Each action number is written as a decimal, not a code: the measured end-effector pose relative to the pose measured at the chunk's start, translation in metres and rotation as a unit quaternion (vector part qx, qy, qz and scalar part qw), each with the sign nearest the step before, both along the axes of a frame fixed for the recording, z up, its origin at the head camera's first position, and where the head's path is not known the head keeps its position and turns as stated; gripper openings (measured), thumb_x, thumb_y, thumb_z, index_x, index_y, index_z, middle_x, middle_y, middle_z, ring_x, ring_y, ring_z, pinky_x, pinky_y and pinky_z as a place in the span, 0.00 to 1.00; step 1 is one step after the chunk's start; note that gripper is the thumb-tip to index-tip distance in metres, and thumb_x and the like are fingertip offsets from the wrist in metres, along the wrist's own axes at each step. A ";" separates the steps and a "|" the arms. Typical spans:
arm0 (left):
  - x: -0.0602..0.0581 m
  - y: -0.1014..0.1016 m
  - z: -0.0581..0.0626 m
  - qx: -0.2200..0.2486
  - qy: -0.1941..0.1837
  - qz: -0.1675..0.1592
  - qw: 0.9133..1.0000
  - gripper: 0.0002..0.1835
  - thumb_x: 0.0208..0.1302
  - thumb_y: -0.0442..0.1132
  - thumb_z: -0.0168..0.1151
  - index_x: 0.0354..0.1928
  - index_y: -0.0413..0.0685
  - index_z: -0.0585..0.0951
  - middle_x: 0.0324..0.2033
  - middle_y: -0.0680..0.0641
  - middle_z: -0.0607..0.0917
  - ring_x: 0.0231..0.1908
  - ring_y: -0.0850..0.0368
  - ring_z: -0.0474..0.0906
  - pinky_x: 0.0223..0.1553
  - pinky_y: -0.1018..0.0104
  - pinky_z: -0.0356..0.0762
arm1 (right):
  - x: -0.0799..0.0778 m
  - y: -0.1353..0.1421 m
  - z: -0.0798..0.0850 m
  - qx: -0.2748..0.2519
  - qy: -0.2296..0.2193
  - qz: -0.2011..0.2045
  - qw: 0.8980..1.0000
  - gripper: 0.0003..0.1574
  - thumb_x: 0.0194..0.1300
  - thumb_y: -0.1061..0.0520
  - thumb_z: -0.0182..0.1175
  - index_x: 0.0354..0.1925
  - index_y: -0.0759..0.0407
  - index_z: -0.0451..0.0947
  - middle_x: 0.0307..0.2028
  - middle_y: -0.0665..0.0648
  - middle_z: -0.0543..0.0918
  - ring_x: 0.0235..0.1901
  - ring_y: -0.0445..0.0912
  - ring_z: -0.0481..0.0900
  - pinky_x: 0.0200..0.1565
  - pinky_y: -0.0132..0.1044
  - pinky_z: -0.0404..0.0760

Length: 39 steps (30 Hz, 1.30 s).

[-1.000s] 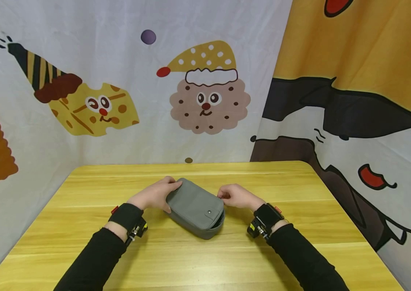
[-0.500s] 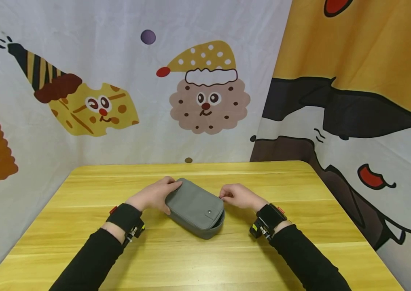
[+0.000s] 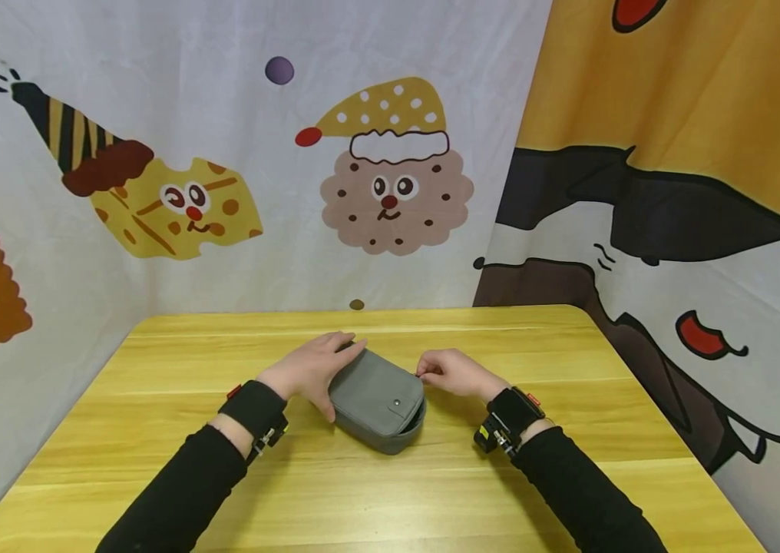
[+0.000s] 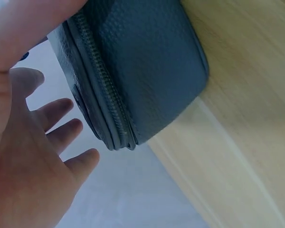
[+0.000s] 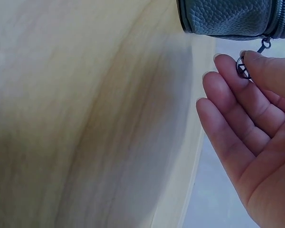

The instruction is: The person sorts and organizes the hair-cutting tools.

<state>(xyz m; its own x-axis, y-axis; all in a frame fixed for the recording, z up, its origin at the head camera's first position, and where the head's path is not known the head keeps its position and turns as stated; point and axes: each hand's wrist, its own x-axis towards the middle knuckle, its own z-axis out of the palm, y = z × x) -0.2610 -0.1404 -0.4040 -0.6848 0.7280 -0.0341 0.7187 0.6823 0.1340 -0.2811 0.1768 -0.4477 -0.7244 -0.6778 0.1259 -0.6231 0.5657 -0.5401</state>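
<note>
A grey zippered pouch (image 3: 376, 395) with a snap tab on its lid lies slanted on the table. Its zipper gapes at the near right end. My left hand (image 3: 310, 372) straddles the pouch's left end, thumb at the near side and fingers over the far top edge. In the left wrist view its fingers (image 4: 64, 135) are spread and loosely bent beside the pouch (image 4: 147, 61). My right hand (image 3: 459, 372) is at the far right corner. Its thumb and index finger pinch the round zipper pull (image 5: 242, 68), which hangs from the slider just under the pouch (image 5: 232, 19).
The wooden table (image 3: 390, 499) extends around the pouch on all sides. A white curtain (image 3: 224, 284) with cartoon prints stands behind it, and a yellow and black one (image 3: 673, 207) on the right. Each wrist bears a black strap with a small camera.
My left hand has moved right along the pouch, its fingers now spread wider over the top. My right hand shifted slightly right earlier with the zipper pull, then stayed. The pouch looks unmoved.
</note>
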 end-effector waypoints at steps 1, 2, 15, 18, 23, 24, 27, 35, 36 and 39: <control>-0.001 0.001 0.000 -0.004 -0.002 -0.001 1.000 0.70 0.33 0.57 0.86 0.78 0.45 0.54 0.73 0.34 0.57 0.71 0.34 0.53 0.67 0.42 0.59 | 0.000 0.000 0.000 0.001 -0.001 -0.002 1.000 0.03 0.69 0.63 0.61 0.36 0.57 0.79 0.30 0.45 0.82 0.27 0.36 0.72 0.32 0.32 0.75; -0.001 0.002 0.000 -0.007 -0.004 -0.001 1.000 0.70 0.33 0.57 0.86 0.78 0.45 0.55 0.73 0.35 0.57 0.71 0.34 0.54 0.67 0.42 0.59 | 0.000 0.000 0.000 0.002 -0.002 -0.003 1.000 0.03 0.70 0.62 0.60 0.36 0.57 0.79 0.30 0.45 0.82 0.27 0.36 0.72 0.33 0.32 0.75; -0.006 0.019 0.004 -0.085 0.001 -0.040 0.996 0.70 0.32 0.58 0.86 0.77 0.44 0.55 0.75 0.38 0.55 0.74 0.39 0.48 0.71 0.43 0.50 | 0.001 -0.001 -0.001 0.004 -0.003 -0.009 1.000 0.03 0.70 0.61 0.60 0.37 0.59 0.79 0.31 0.44 0.82 0.29 0.36 0.73 0.35 0.32 0.76; -0.006 0.022 0.004 -0.092 0.007 -0.046 0.995 0.70 0.32 0.57 0.86 0.77 0.44 0.55 0.74 0.39 0.57 0.74 0.40 0.49 0.71 0.45 0.50 | 0.001 0.000 -0.002 0.006 -0.001 -0.012 1.000 0.02 0.69 0.62 0.61 0.37 0.58 0.80 0.31 0.44 0.82 0.30 0.37 0.73 0.36 0.33 0.76; -0.006 0.023 0.000 -0.091 0.007 -0.036 0.995 0.70 0.33 0.57 0.86 0.78 0.46 0.55 0.74 0.42 0.58 0.74 0.43 0.50 0.70 0.51 0.56 | 0.000 0.000 -0.003 0.003 0.004 -0.018 1.000 0.04 0.67 0.64 0.62 0.37 0.55 0.81 0.31 0.46 0.83 0.29 0.37 0.72 0.35 0.33 0.75; -0.007 0.023 -0.001 -0.089 0.007 -0.035 0.995 0.70 0.33 0.57 0.86 0.78 0.47 0.55 0.74 0.42 0.58 0.74 0.43 0.50 0.70 0.52 0.57 | 0.000 0.001 -0.003 0.003 0.004 -0.020 1.000 0.05 0.68 0.64 0.62 0.37 0.55 0.81 0.31 0.46 0.83 0.28 0.38 0.72 0.34 0.33 0.74; -0.008 0.022 -0.002 -0.076 0.013 -0.042 0.996 0.69 0.33 0.57 0.86 0.77 0.46 0.56 0.73 0.41 0.60 0.73 0.43 0.53 0.68 0.52 0.61 | -0.001 0.002 -0.003 0.003 0.020 -0.025 0.999 0.05 0.68 0.63 0.63 0.36 0.53 0.81 0.31 0.46 0.83 0.28 0.38 0.71 0.34 0.34 0.74; -0.010 0.021 -0.004 -0.056 0.035 -0.052 0.996 0.68 0.31 0.58 0.86 0.76 0.45 0.59 0.69 0.42 0.64 0.69 0.45 0.60 0.64 0.52 0.67 | 0.005 0.005 0.002 0.010 0.080 -0.015 0.997 0.05 0.67 0.62 0.64 0.34 0.52 0.80 0.31 0.45 0.80 0.33 0.39 0.76 0.38 0.37 0.78; -0.010 0.021 -0.004 -0.057 0.036 -0.052 0.996 0.68 0.30 0.58 0.86 0.76 0.46 0.59 0.69 0.42 0.65 0.68 0.45 0.61 0.64 0.52 0.67 | 0.006 0.006 0.003 0.010 0.087 -0.011 0.996 0.05 0.67 0.62 0.64 0.34 0.53 0.80 0.32 0.45 0.81 0.33 0.40 0.77 0.39 0.37 0.78; -0.012 0.021 -0.005 -0.061 0.037 -0.047 0.996 0.68 0.31 0.59 0.85 0.76 0.47 0.59 0.69 0.43 0.64 0.68 0.45 0.61 0.63 0.52 0.68 | 0.008 0.007 0.004 0.012 0.101 -0.002 0.995 0.06 0.67 0.63 0.64 0.34 0.53 0.80 0.32 0.46 0.81 0.34 0.41 0.78 0.40 0.38 0.79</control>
<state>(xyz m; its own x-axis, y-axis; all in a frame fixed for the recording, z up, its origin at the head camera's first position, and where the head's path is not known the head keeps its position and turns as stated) -0.2726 -0.1196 -0.4094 -0.6170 0.7830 -0.0784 0.7855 0.6189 -0.0009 -0.2735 0.1833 -0.4438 -0.6885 -0.6794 0.2538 -0.7156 0.5796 -0.3898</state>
